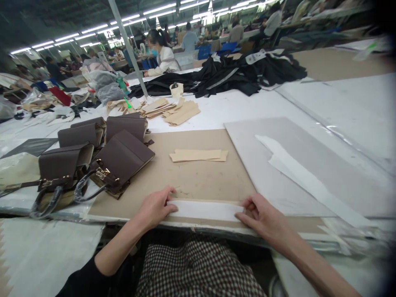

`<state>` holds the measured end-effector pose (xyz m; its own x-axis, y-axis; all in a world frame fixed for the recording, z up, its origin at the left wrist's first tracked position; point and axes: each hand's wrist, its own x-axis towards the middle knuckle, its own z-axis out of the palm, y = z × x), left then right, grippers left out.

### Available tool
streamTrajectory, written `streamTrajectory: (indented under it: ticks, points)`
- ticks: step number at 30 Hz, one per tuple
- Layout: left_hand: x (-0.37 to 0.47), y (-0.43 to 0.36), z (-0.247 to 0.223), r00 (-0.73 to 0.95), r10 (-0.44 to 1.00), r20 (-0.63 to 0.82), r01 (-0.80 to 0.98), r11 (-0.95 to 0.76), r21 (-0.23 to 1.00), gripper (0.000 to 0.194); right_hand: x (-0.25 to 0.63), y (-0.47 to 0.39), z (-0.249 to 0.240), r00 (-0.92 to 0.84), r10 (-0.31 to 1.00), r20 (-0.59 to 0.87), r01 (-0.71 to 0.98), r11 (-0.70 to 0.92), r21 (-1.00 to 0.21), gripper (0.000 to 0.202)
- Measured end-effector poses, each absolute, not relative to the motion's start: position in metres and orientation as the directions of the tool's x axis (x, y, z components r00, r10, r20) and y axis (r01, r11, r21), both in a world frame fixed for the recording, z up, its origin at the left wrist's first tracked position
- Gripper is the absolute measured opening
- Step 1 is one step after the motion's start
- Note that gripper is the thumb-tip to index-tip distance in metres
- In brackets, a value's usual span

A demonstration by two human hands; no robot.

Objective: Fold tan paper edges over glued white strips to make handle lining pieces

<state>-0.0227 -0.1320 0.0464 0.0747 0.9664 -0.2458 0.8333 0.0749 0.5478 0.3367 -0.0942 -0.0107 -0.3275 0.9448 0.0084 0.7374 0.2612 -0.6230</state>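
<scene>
A long white strip [206, 210] lies flat along the front edge of a tan board [198, 181]. Its left end is pinched between the thumb and fingers of my left hand [159, 206]. At its right end, my right hand [261, 212] grips it with curled fingers and thumb. Thin beige pieces [198, 155] rest overlapped on the board beyond the strip. To the left, dark brown handbags [123, 159] with gold hardware and plastic-wrapped handles lie close together, partly on the board.
Long white strips [297, 169] lie on a grey sheet [229, 123] at the right. Farther back are stacked beige pieces [182, 112], a small cream container [176, 90], black material [222, 74], a slanted metal pole [128, 47] and a seated person [163, 57].
</scene>
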Motion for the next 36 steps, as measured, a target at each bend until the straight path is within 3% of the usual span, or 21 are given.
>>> streamTrajectory:
  ticks: [2, 5, 7, 9, 11, 19, 22, 24, 28, 32, 36]
  points:
    - [-0.019, -0.136, 0.047, 0.076, 0.977, -0.199, 0.872, 0.032, 0.489, 0.04, 0.333, -0.099, -0.008, -0.352, 0.928, 0.125, 0.701, 0.35, -0.622, 0.025]
    - [-0.014, -0.144, 0.045, 0.13, 0.99, -0.048, 0.946, -0.109, 0.304, 0.039, 0.329, -0.107, -0.008, -0.468, 0.847, 0.252, 0.627, 0.519, -0.581, 0.028]
    - [-0.01, -0.15, 0.041, 0.304, 0.952, 0.027, 0.929, -0.302, 0.213, 0.036, 0.328, -0.111, -0.012, -0.527, 0.805, 0.273, 0.62, 0.584, -0.524, 0.031]
    - [-0.005, -0.156, 0.034, 0.5, 0.864, 0.059, 0.845, -0.501, 0.187, 0.033, 0.33, -0.112, -0.016, -0.557, 0.786, 0.268, 0.636, 0.611, -0.471, 0.034]
    - [-0.002, -0.162, 0.026, 0.595, 0.799, 0.089, 0.779, -0.6, 0.179, 0.032, 0.332, -0.112, -0.018, -0.577, 0.776, 0.254, 0.642, 0.624, -0.445, 0.038]
    - [0.0, -0.174, 0.012, 0.595, 0.757, 0.269, 0.777, -0.628, 0.05, 0.037, 0.348, -0.102, 0.001, -0.679, 0.727, 0.103, 0.599, 0.63, -0.494, 0.072]
    - [-0.002, -0.175, 0.01, 0.596, 0.75, 0.288, 0.779, -0.627, 0.019, 0.04, 0.355, -0.098, 0.006, -0.669, 0.739, 0.075, 0.579, 0.582, -0.572, 0.058]
    - [-0.003, -0.176, 0.006, 0.596, 0.743, 0.305, 0.781, -0.625, -0.005, 0.045, 0.355, -0.101, 0.011, -0.62, 0.773, 0.132, 0.582, 0.567, -0.583, 0.043]
    - [-0.004, -0.179, -0.001, 0.584, 0.737, 0.34, 0.792, -0.608, -0.043, 0.053, 0.315, -0.129, 0.025, -0.449, 0.834, 0.321, 0.718, 0.551, -0.427, 0.038]
    - [-0.005, -0.178, -0.005, 0.615, 0.694, 0.374, 0.773, -0.625, -0.109, 0.049, 0.242, -0.164, 0.019, -0.637, 0.712, 0.295, 0.622, 0.701, -0.348, 0.064]
    - [-0.008, -0.177, -0.008, 0.627, 0.671, 0.397, 0.766, -0.624, -0.155, 0.052, 0.208, -0.175, -0.005, -0.634, 0.722, 0.277, 0.654, 0.692, -0.306, 0.08]
